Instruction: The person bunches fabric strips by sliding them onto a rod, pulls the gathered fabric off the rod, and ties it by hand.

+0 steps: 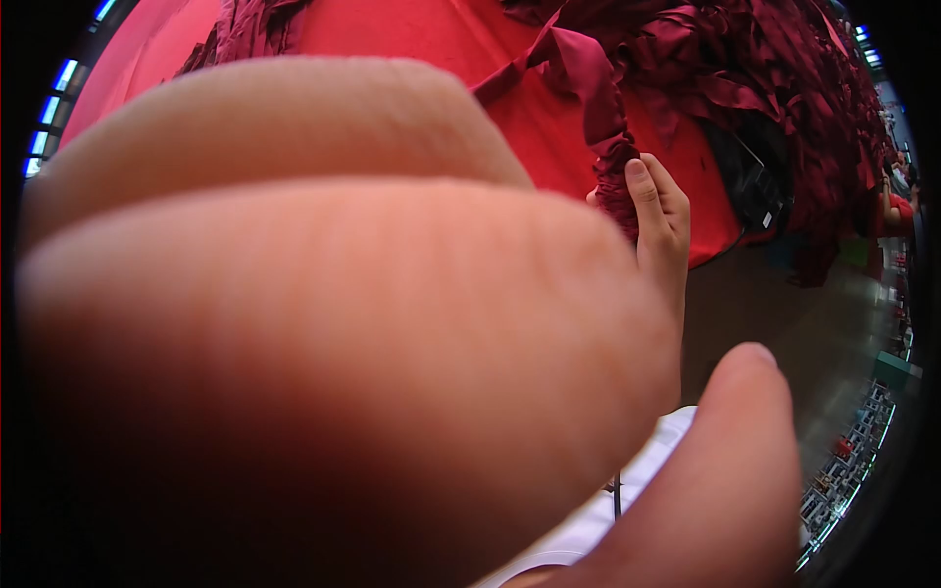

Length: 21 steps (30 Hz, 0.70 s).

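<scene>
My left hand [372, 314] is very close to the camera, blurred, and covers much of the view. Its thumb stands apart from the large fingers, and nothing shows between them. Behind it, my right hand [659, 211] pinches a gathered maroon satin strip [616, 181], thumb in front and fingers behind. From that grip the strip runs upward, flat and shiny, then bends to the left over the red-covered surface [431, 39]. The lower end of the strip is hidden behind my left hand.
Many maroon satin strips [755, 59] lie heaped at the upper right, with more [260, 29] at the upper left. A dark item with a white label [760, 186] rests near the red surface's edge. Beyond are a grey floor [755, 304] and a person in red [897, 211].
</scene>
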### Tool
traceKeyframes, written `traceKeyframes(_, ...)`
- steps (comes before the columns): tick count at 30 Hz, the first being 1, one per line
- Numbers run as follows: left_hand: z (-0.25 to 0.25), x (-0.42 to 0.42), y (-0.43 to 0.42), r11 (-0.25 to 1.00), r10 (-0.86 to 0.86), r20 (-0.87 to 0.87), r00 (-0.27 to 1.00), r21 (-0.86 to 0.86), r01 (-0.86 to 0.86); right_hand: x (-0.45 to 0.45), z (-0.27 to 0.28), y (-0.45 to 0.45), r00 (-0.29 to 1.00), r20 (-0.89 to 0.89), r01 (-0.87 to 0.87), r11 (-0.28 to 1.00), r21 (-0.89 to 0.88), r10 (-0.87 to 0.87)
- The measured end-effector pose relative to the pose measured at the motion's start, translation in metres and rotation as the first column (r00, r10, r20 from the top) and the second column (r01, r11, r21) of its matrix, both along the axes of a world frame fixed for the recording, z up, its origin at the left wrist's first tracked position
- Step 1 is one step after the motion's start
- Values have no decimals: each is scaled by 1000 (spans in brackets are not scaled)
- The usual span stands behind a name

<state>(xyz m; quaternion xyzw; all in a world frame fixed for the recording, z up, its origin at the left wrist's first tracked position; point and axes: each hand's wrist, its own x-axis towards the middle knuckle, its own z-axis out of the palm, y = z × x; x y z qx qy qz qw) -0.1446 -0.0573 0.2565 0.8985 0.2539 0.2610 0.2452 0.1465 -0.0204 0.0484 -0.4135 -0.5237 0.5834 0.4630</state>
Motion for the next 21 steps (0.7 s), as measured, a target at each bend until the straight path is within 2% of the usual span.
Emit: traceKeyframes(21, -7, 0, 2, 1000, -10, 17, 1000, 27, 10, 1, 0, 0, 1000, -2, 3, 1000, -16, -3)
